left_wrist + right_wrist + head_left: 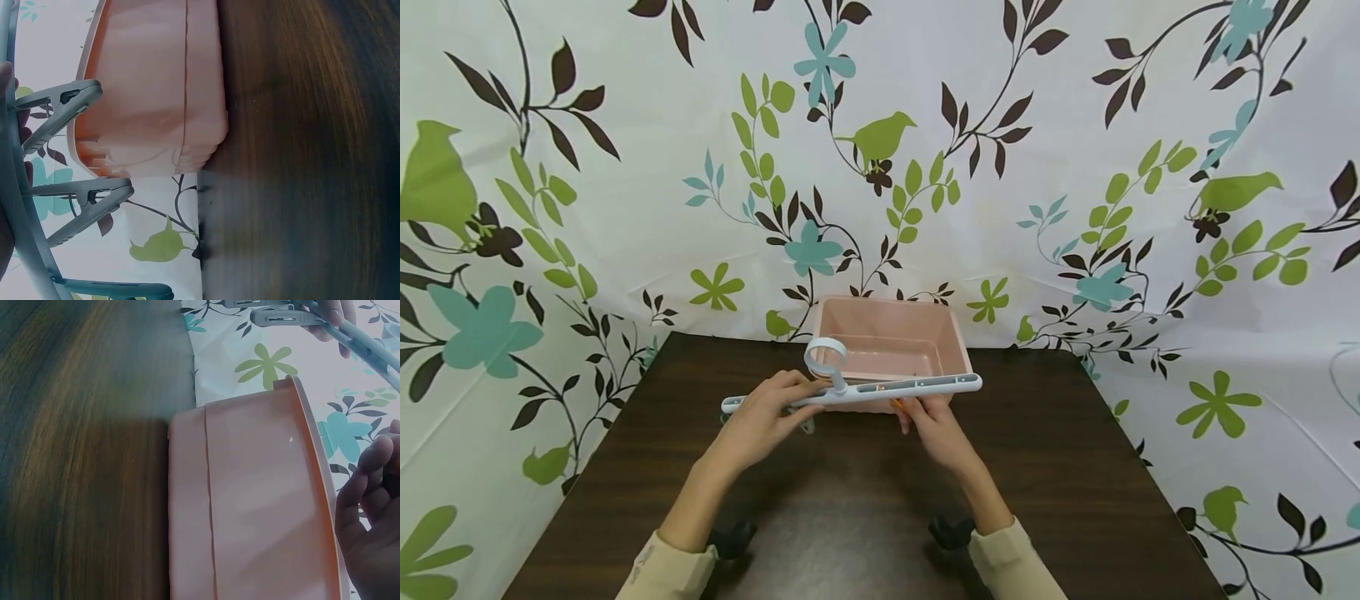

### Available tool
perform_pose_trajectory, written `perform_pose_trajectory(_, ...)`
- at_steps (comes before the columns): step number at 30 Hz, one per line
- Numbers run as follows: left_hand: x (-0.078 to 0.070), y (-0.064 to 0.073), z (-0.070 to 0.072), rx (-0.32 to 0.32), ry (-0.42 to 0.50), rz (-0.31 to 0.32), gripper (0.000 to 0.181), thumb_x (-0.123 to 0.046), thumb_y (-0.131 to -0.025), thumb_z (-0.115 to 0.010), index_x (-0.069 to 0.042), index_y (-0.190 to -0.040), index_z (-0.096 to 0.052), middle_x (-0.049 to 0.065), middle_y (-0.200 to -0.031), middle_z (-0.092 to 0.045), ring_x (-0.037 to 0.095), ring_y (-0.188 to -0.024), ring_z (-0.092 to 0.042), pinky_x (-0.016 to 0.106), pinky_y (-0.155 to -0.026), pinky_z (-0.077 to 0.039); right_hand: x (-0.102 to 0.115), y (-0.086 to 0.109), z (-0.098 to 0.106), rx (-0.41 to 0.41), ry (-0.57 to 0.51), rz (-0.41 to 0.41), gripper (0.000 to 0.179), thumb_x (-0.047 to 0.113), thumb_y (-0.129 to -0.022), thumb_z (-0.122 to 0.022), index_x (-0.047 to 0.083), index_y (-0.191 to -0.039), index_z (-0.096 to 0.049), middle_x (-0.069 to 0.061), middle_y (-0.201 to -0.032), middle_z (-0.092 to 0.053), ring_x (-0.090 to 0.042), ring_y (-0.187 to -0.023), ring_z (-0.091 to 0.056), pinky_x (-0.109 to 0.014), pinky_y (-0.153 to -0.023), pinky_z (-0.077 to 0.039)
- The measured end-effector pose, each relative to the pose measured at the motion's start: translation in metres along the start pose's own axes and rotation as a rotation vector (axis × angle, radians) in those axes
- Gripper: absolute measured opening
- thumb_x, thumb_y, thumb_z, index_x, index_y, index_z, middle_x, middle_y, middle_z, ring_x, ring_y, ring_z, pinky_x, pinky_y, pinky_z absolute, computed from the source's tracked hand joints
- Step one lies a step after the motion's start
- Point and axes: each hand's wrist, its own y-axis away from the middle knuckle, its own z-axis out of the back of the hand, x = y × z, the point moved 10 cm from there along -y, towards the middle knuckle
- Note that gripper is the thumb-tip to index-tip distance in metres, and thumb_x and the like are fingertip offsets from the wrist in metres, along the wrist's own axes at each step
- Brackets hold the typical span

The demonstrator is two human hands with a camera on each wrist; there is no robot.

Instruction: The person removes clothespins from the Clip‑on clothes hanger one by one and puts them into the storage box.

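Observation:
A pale blue clip hanger [925, 385] with a ring-shaped hook [825, 357] is held level over the near rim of a pink plastic bin [887, 325]. My left hand [765, 414] grips its bar just left of the hook. Grey clips [94, 200] and a teal clip [119, 289] hang from the bar in the left wrist view. Under the bar's right half, my right hand [936, 429] pinches a small orange piece [898, 405], mostly hidden by the fingers. In the right wrist view those fingers [375, 456] are curled beside the bin's rim.
The bin stands near the back edge of a dark wooden table [850, 508]. Behind it hangs a white cloth [647, 208] printed with leaves, birds and flowers. Dark straps [951, 532] show beside both cuffs.

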Motion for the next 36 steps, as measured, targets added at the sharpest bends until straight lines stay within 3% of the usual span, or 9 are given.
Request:
perform_pose_trajectory(19,-0.005,0.002,0.003,-0.012,0.024,-0.025,0.033,-0.025,-0.097,-0.082,-0.023,-0.13,-0.079,-0.012,-0.106,-0.068,0.007,-0.095,-0.059,0.032,-0.079,-0.051,-0.003,0.001,-0.01,0.15,-0.124,-0.08,0.035,0.017,-0.119,-0.037,-0.009,-0.102,-0.054,-0.008,-0.083,-0.047,-0.012,-0.071,-0.045,-0.023,-0.065,-0.041)
perform_pose_trajectory(24,-0.01,0.003,0.006,-0.032,0.038,-0.057,0.031,-0.024,-0.098,-0.081,-0.022,-0.129,-0.08,-0.012,-0.106,-0.069,0.007,-0.094,-0.058,0.031,-0.077,-0.049,-0.007,0.002,-0.01,0.177,-0.154,-0.12,0.037,0.025,-0.119,-0.038,-0.006,-0.106,-0.053,-0.005,-0.084,-0.046,-0.01,-0.07,-0.044,-0.024,-0.064,-0.038)
perform_pose_trajectory(32,-0.008,0.005,0.005,-0.03,0.048,-0.041,0.031,-0.023,-0.095,-0.083,-0.024,-0.126,-0.081,-0.014,-0.106,-0.068,0.007,-0.096,-0.06,0.03,-0.078,-0.051,-0.008,0.003,-0.014,0.254,-0.208,-0.123,0.046,0.033,-0.119,-0.041,-0.01,-0.109,-0.052,-0.006,-0.085,-0.046,-0.01,-0.071,-0.044,-0.023,-0.065,-0.039)
perform_pose_trajectory(36,-0.008,0.004,0.004,-0.027,0.045,-0.041,0.031,-0.025,-0.096,-0.083,-0.025,-0.127,-0.081,-0.015,-0.106,-0.068,0.006,-0.096,-0.059,0.03,-0.078,-0.051,-0.011,0.003,-0.015,0.288,-0.236,-0.156,0.045,0.041,-0.118,-0.043,-0.003,-0.11,-0.053,-0.005,-0.087,-0.045,-0.01,-0.071,-0.044,-0.022,-0.066,-0.039)
